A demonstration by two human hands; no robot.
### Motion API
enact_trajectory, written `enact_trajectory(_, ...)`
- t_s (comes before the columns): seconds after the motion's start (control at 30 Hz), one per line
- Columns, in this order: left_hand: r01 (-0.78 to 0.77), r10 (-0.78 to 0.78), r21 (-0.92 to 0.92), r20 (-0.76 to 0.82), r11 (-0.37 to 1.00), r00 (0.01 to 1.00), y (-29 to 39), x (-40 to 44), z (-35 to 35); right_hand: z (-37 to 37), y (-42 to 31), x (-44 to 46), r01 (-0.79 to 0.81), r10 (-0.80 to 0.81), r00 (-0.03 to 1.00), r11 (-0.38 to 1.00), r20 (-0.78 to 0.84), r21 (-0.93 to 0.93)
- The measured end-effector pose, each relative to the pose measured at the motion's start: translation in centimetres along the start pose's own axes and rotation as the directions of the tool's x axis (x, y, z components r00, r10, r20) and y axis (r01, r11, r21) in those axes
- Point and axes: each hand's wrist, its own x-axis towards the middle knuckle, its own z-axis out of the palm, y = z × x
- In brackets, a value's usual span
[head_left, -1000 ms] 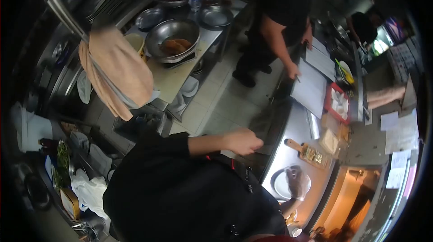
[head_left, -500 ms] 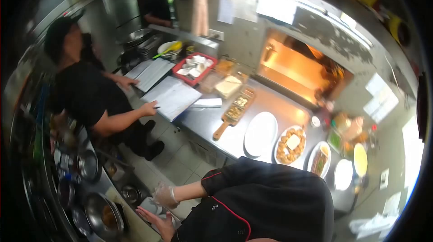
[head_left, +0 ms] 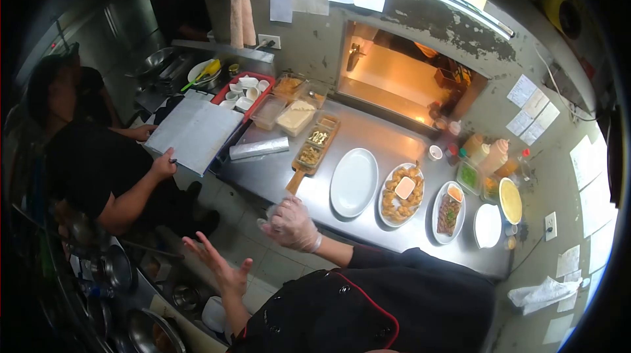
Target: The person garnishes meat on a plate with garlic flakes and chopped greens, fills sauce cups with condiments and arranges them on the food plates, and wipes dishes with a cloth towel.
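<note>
My left hand [head_left: 222, 270], bare, is raised over the floor near the lower counter, palm up with its fingers spread and nothing in it. In a clear plastic glove, my right hand [head_left: 292, 225] is held above and to the right of it, fingers curled in; whatever they close on, if anything, is hidden. Just beyond the glove lies the handle of a wooden paddle board [head_left: 302, 170] that carries small containers of food. An empty white oval plate [head_left: 354, 183] is on the steel counter to the right. Beside it stands a plate of golden fried pieces [head_left: 402, 194] around a sauce cup.
A co-worker [head_left: 85, 162] on the left holds a flat white board [head_left: 196, 133]. The steel counter [head_left: 276, 179] also bears a foil roll [head_left: 259, 148], a red tray of cups [head_left: 245, 98], a meat plate [head_left: 449, 213] and sauce bottles [head_left: 493, 154]. Pans [head_left: 148, 332] stand at lower left.
My gloved right hand has risen toward the paddle board, its fingers now curled. My left hand has lifted and spread its fingers. The view has shifted, and the co-worker stands farther left.
</note>
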Motion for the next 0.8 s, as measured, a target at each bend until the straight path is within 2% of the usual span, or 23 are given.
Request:
enact_trajectory(0.03,0.026,-0.024,-0.050,0.042,0.998,0.999,0.6,0.1,0.6,-0.7,0.9,-0.5,-0.009,0.008,0.999,1.000,0.038,0.028)
enact_trajectory(0.07,-0.077,0.074,-0.025,-0.114,0.997,0.991,1.1,0.2,1.5,-1.4,1.4,-0.8,-0.020,0.015,0.997,0.998,0.076,0.056)
enact_trajectory(0.1,0.015,-0.006,-0.182,0.052,0.983,0.999,0.6,0.1,1.7,-2.0,1.7,-0.8,-0.033,0.020,0.993,0.993,0.117,0.109)
enact_trajectory(0.17,0.268,-0.089,-0.420,0.397,0.867,0.913,-0.7,-0.4,1.8,-2.9,2.1,-0.7,-0.065,0.021,0.979,0.974,0.200,0.217)
enact_trajectory(0.2,0.193,-0.074,-0.414,0.286,0.889,0.955,-0.6,-0.8,2.1,-2.3,2.8,-1.0,-0.141,0.044,0.918,0.965,0.394,0.221)
enact_trajectory(0.23,0.118,-0.054,-0.398,0.169,0.910,0.984,-0.4,-1.0,2.4,-2.2,3.0,-1.3,-0.157,0.054,0.831,0.978,0.553,0.140)
enact_trajectory(0.27,0.047,-0.030,-0.370,0.052,0.928,0.998,-0.1,-1.2,2.6,-2.1,3.1,-1.6,-0.159,0.075,0.717,0.985,0.693,0.059)
enact_trajectory(0.3,0.010,-0.001,-0.373,0.026,0.928,1.000,0.1,-1.3,2.5,-2.0,3.1,-1.9,-0.147,0.102,0.579,0.989,0.809,-0.019)
enact_trajectory(0.4,-0.067,0.055,-0.361,-0.043,0.930,0.998,0.4,-1.0,2.0,-1.7,2.6,-2.1,-0.060,-0.051,0.669,0.991,0.741,0.123)
enact_trajectory(0.5,-0.105,0.081,-0.315,-0.087,0.943,0.993,0.3,-1.4,1.2,-2.0,1.1,-0.4,0.078,-0.217,0.898,0.934,0.382,0.349)
enact_trajectory(0.6,-0.265,0.206,-0.261,-0.233,0.928,0.950,0.3,-1.6,0.7,-2.9,-1.1,1.0,0.036,-0.064,0.990,0.976,0.126,0.214)
enact_trajectory(0.67,-0.419,0.313,-0.252,-0.371,0.872,0.874,0.0,-1.6,0.7,-2.7,-1.3,1.2,0.029,-0.053,0.991,0.981,0.120,0.191)
enact_trajectory(0.7,-0.432,0.310,-0.260,-0.403,0.864,0.861,0.0,-1.7,0.6,-2.5,-1.4,1.3,0.025,-0.047,0.992,0.984,0.117,0.178)
enact_trajectory(0.8,-0.470,0.295,-0.292,-0.485,0.833,0.823,-0.2,-2.0,0.3,-0.4,-0.5,0.0,-0.106,0.053,0.899,0.990,0.435,0.097)
